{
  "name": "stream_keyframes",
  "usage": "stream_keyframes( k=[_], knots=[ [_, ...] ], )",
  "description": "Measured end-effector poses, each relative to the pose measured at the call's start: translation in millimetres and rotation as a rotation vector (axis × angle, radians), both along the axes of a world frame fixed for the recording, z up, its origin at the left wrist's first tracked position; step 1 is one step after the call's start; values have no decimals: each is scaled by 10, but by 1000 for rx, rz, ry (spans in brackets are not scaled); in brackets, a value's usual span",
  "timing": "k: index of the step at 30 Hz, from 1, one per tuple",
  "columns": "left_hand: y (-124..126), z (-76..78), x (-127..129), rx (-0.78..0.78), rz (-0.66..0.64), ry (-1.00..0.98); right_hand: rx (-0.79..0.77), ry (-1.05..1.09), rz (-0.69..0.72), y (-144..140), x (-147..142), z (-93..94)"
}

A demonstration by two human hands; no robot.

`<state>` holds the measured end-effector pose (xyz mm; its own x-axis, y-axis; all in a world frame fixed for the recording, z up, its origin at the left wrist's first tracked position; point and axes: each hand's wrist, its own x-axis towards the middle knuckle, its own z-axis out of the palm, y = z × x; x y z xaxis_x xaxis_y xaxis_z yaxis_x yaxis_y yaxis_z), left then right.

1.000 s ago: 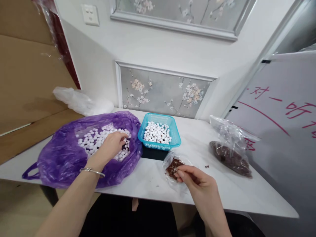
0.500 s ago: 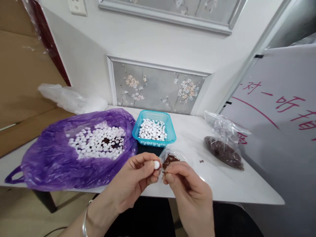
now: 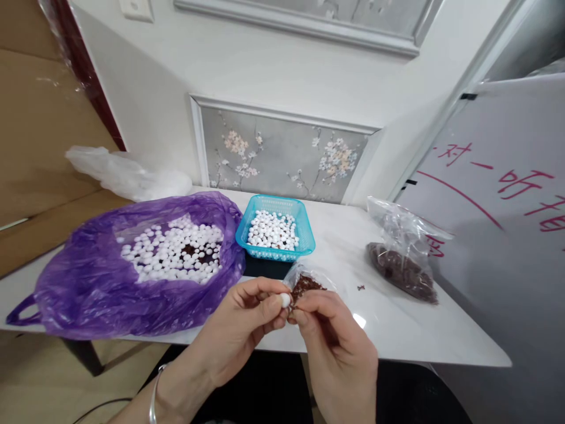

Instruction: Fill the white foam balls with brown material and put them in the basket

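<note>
Between the thumb and index finger of my left hand [image 3: 247, 327] is a small white ball [image 3: 285, 300]. My right hand [image 3: 338, 347] is pinched close beside the ball, with a tiny brown piece at its fingertips that is mostly hidden now. Just behind the hands lies a clear plastic bag [image 3: 324, 275] of reddish-brown bits [image 3: 306, 285], partly covered by my fingers. A blue plastic basket [image 3: 304, 227] holds many similar white balls. To the left, a purple plastic bag [image 3: 88, 282] lies spread wide, with more white balls and some brown bits inside.
A second clear bag [image 3: 408, 221] with dark brown contents leans at the right of the white table [image 3: 459, 335]. One loose brown bit [image 3: 361, 288] lies near it. A dark flat object [image 3: 265, 268] sits under the basket's front. White plastic [image 3: 128, 176] lies at the back left.
My left hand has shifted slightly right with the white ball, closing the small gap to my right fingertips. The brown piece in the right pinch shows less than before.
</note>
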<state>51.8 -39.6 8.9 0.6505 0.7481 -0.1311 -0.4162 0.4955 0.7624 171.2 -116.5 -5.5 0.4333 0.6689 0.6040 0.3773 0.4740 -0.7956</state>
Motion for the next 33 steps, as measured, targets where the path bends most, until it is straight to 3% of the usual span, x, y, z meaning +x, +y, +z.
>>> stream_keyframes(
  k=[11, 20, 28, 31, 33],
  knots=[
    [-7, -12, -15, 91, 58, 71, -27, -39, -59, 22, -30, -31],
    [29, -7, -58, 315, 54, 83, -63, -38, -28, 34, -22, -42],
    [79, -48, -153, 491, 47, 231, -122, 14, 31, 37, -14, -63],
    [84, -39, -120, 468, 11, 171, -153, 71, 62, 34, -19, -53],
    [74, -42, -87, 349, -20, 105, -166, 163, 125, 33, -18, -34]
  ],
)
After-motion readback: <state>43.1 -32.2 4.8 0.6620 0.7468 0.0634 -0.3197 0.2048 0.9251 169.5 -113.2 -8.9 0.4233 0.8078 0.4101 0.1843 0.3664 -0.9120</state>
